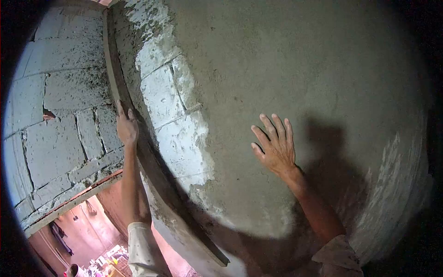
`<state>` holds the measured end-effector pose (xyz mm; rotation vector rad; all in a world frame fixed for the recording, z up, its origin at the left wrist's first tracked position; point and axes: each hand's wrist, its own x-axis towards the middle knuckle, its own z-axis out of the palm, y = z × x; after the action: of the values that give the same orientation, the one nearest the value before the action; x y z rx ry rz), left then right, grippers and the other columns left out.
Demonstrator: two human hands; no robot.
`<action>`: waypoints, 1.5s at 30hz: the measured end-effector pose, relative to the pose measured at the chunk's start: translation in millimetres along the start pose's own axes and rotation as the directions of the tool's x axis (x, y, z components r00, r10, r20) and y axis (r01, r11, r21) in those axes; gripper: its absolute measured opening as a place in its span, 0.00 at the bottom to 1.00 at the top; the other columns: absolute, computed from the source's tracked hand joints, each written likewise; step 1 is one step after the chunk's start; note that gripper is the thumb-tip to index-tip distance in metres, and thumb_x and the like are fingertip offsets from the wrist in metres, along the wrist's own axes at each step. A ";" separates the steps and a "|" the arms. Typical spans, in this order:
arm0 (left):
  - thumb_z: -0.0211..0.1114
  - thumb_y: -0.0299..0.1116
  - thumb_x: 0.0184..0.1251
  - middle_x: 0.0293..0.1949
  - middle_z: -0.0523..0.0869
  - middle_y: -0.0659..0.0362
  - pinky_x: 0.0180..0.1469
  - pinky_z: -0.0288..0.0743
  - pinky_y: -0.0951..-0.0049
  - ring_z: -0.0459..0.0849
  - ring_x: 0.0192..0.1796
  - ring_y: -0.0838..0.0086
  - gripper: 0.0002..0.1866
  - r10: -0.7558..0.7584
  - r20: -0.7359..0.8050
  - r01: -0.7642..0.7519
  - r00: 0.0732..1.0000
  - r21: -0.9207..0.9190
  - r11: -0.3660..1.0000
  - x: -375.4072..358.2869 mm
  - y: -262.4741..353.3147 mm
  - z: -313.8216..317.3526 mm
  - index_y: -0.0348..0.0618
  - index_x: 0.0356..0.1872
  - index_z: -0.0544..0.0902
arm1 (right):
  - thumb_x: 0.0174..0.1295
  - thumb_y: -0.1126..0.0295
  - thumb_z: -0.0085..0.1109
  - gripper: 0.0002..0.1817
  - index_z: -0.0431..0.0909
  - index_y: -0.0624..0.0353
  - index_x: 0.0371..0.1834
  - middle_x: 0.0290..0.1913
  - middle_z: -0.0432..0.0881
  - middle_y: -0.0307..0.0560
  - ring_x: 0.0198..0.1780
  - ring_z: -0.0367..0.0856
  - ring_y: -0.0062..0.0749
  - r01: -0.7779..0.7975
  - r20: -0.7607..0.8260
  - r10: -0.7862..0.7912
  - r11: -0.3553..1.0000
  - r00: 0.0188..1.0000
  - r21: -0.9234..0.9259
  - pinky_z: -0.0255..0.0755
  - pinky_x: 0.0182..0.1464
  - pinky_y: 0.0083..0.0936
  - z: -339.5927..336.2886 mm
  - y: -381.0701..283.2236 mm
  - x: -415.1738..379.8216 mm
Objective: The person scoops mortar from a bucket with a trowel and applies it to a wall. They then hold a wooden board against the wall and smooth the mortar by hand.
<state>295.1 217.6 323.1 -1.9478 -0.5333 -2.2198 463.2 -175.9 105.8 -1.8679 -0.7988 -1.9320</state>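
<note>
half-plastered block wall (286,83), doorway (92,231) below

The wooden straightedge (138,152) is a long, narrow, mortar-stained board set on edge along the corner of the plastered wall (286,69). It runs from the upper left down to the lower centre, appearing curved through the lens. The left hand (127,127) grips it near mid-length. The wall carries grey, wet plaster; bare blocks show near the corner. The right hand (277,145) lies flat, fingers spread, on the plaster.
</note>
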 end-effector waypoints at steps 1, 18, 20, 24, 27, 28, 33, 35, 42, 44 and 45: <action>0.51 0.46 0.76 0.48 0.81 0.36 0.50 0.73 0.49 0.80 0.47 0.41 0.31 0.048 -0.072 -0.048 0.996 0.005 0.999 1.0 -5.5 4.9 0.59 0.77 0.55 | 0.65 0.50 0.60 0.30 0.66 0.41 0.70 0.77 0.51 0.42 0.78 0.45 0.45 -0.001 0.012 0.001 1.000 1.000 0.001 0.39 0.77 0.56 0.0 -0.2 -0.4; 0.52 0.40 0.76 0.60 0.75 0.36 0.56 0.72 0.54 0.78 0.56 0.42 0.30 0.074 -0.030 -0.079 0.997 -0.226 0.971 -158.5 -4.3 -24.1 0.49 0.76 0.58 | 0.63 0.49 0.61 0.32 0.67 0.41 0.69 0.77 0.53 0.43 0.78 0.45 0.46 -0.001 -0.032 0.001 1.000 1.000 -0.004 0.39 0.77 0.56 4.0 -0.1 -2.0; 0.52 0.41 0.77 0.57 0.78 0.37 0.54 0.73 0.53 0.79 0.53 0.42 0.30 0.109 -0.054 -0.119 0.993 -0.241 0.963 -119.5 5.9 -19.6 0.53 0.76 0.57 | 0.63 0.49 0.61 0.31 0.68 0.41 0.69 0.76 0.54 0.42 0.78 0.46 0.46 -0.009 -0.027 0.010 1.000 1.000 0.019 0.39 0.77 0.56 3.8 0.0 -0.6; 0.52 0.44 0.76 0.50 0.81 0.38 0.49 0.75 0.50 0.81 0.47 0.41 0.31 0.098 -0.066 -0.102 0.993 -0.060 0.993 -23.6 31.4 -11.5 0.61 0.77 0.55 | 0.64 0.50 0.60 0.31 0.67 0.42 0.69 0.76 0.53 0.44 0.78 0.46 0.46 -0.019 0.039 0.019 1.000 0.999 0.001 0.39 0.77 0.56 -3.9 -2.8 1.4; 0.51 0.47 0.75 0.45 0.83 0.37 0.46 0.75 0.47 0.82 0.45 0.40 0.31 0.086 -0.058 -0.089 0.995 -0.046 0.995 33.6 35.6 1.7 0.61 0.77 0.55 | 0.64 0.50 0.60 0.31 0.67 0.41 0.70 0.77 0.51 0.44 0.78 0.45 0.46 -0.010 0.040 0.009 1.000 0.999 0.010 0.39 0.77 0.56 -5.2 -0.9 1.8; 0.51 0.47 0.75 0.42 0.84 0.38 0.45 0.75 0.46 0.82 0.42 0.41 0.31 0.063 -0.048 -0.065 0.997 -0.039 0.997 40.1 35.1 3.0 0.60 0.77 0.55 | 0.64 0.50 0.61 0.31 0.66 0.41 0.70 0.77 0.50 0.43 0.78 0.44 0.45 0.008 0.008 -0.008 1.000 1.000 0.010 0.39 0.77 0.56 0.5 1.8 -0.1; 0.51 0.47 0.76 0.44 0.83 0.38 0.47 0.74 0.47 0.81 0.44 0.41 0.30 0.070 -0.086 -0.072 0.994 -0.020 0.997 22.6 27.6 6.6 0.60 0.76 0.57 | 0.63 0.50 0.62 0.32 0.67 0.40 0.70 0.77 0.51 0.41 0.78 0.45 0.44 -0.009 -0.007 0.009 0.999 1.000 0.031 0.39 0.77 0.55 2.5 3.5 -1.0; 0.53 0.46 0.75 0.46 0.82 0.37 0.47 0.74 0.49 0.81 0.46 0.42 0.30 0.037 -0.078 -0.035 0.996 0.025 0.999 -13.0 30.3 -5.2 0.59 0.76 0.58 | 0.62 0.50 0.63 0.32 0.67 0.40 0.69 0.77 0.52 0.41 0.78 0.46 0.44 0.009 -0.033 -0.008 0.999 0.999 0.032 0.40 0.77 0.54 5.4 4.0 -1.7; 0.55 0.41 0.75 0.41 0.79 0.40 0.44 0.75 0.52 0.79 0.42 0.44 0.30 0.021 -0.071 -0.024 0.997 -0.045 0.999 -146.6 0.0 -22.2 0.57 0.76 0.59 | 0.63 0.50 0.62 0.32 0.67 0.42 0.69 0.77 0.52 0.43 0.78 0.46 0.45 0.015 -0.019 -0.015 1.000 1.000 0.007 0.40 0.77 0.55 1.8 5.5 -1.4; 0.55 0.41 0.75 0.42 0.79 0.40 0.44 0.75 0.52 0.80 0.43 0.44 0.30 0.016 -0.060 -0.016 0.998 -0.006 1.000 -135.3 -5.0 -17.4 0.57 0.76 0.59 | 0.63 0.50 0.62 0.32 0.67 0.41 0.69 0.77 0.52 0.43 0.78 0.46 0.45 0.006 -0.015 -0.005 1.000 1.000 0.024 0.40 0.77 0.55 3.6 2.9 -1.6; 0.55 0.41 0.75 0.42 0.80 0.39 0.44 0.75 0.52 0.80 0.43 0.44 0.30 0.013 -0.044 -0.011 0.999 0.030 0.999 -125.5 0.4 -19.9 0.57 0.76 0.58 | 0.63 0.50 0.62 0.32 0.67 0.41 0.69 0.77 0.52 0.43 0.78 0.46 0.45 0.005 -0.011 -0.005 1.000 1.000 0.028 0.40 0.77 0.55 4.7 0.9 -2.2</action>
<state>295.7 194.4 198.2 -1.8780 -0.5437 -2.2290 467.7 -174.1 103.6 -1.8394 -0.8235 -1.9221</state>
